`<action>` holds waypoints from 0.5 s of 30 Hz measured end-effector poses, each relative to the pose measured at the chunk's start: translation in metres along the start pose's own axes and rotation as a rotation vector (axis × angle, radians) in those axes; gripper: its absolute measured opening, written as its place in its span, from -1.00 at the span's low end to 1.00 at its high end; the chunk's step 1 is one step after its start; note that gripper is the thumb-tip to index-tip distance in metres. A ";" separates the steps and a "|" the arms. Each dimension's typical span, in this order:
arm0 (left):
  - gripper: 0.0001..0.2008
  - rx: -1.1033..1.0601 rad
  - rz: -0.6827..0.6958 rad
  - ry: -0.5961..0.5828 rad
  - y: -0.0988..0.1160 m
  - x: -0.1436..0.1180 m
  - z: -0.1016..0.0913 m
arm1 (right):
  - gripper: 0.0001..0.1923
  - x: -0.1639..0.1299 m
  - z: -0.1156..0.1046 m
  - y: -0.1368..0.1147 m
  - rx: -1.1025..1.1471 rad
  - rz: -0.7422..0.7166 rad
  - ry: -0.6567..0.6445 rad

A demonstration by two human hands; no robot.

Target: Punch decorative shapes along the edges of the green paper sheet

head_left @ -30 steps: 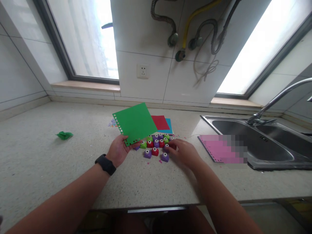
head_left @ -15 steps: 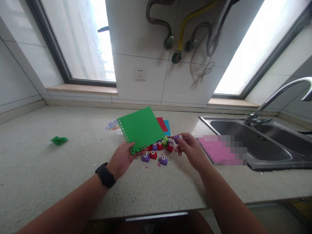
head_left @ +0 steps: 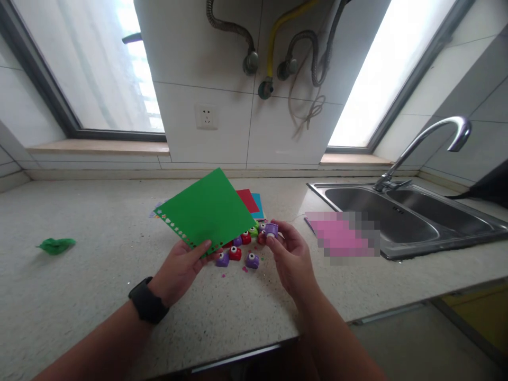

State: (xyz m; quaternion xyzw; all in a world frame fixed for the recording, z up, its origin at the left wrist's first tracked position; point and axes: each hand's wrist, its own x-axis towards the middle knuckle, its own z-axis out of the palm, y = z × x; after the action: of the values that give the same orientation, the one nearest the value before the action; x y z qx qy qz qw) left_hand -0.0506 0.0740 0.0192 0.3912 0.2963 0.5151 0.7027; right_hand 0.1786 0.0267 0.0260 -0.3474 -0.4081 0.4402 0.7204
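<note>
Purple punch (head_left: pixel 272 229): small rounded plastic, pinched in my right hand (head_left: pixel 291 257) fingertips above the counter (head_left: pixel 79 275) | Green paper (head_left: pixel 206 211): flat matte square, holes along its edge, gripped at a corner by my left hand (head_left: pixel 180 267) | Change: punch lifted from the pile (head_left: pixel 240 248), paper tilted flatter.

Several small punches (head_left: pixel 245 239) are hidden behind the green sheet (head_left: pixel 206 211). The pink sheet (head_left: pixel 341 235) is blurred out; the red sheet (head_left: pixel 247 199) and blue sheet (head_left: pixel 257 203) are mostly covered.

punches (head_left: pixel 238 250) on counter (head_left: pixel 99 275), paper sheets (head_left: pixel 250 201) behind; sink (head_left: pixel 397 222) right; scrap (head_left: pixel 55 245) far left.
</note>
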 end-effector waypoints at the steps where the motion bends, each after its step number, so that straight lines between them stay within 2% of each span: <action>1: -0.74 0.002 -0.002 0.006 0.000 0.000 0.000 | -0.62 -0.002 0.000 0.000 -0.011 -0.030 -0.015; 8: -0.71 0.015 -0.005 0.017 0.000 -0.001 0.002 | -0.63 -0.014 0.009 0.000 -0.105 -0.190 -0.101; 15: -0.68 0.046 -0.013 0.033 0.001 -0.003 0.004 | -0.61 -0.015 0.011 0.004 -0.105 -0.200 -0.122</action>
State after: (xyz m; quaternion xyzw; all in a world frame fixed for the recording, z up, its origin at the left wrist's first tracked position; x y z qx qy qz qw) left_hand -0.0489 0.0707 0.0220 0.3966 0.3221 0.5102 0.6918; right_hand 0.1635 0.0163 0.0233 -0.3147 -0.5063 0.3646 0.7153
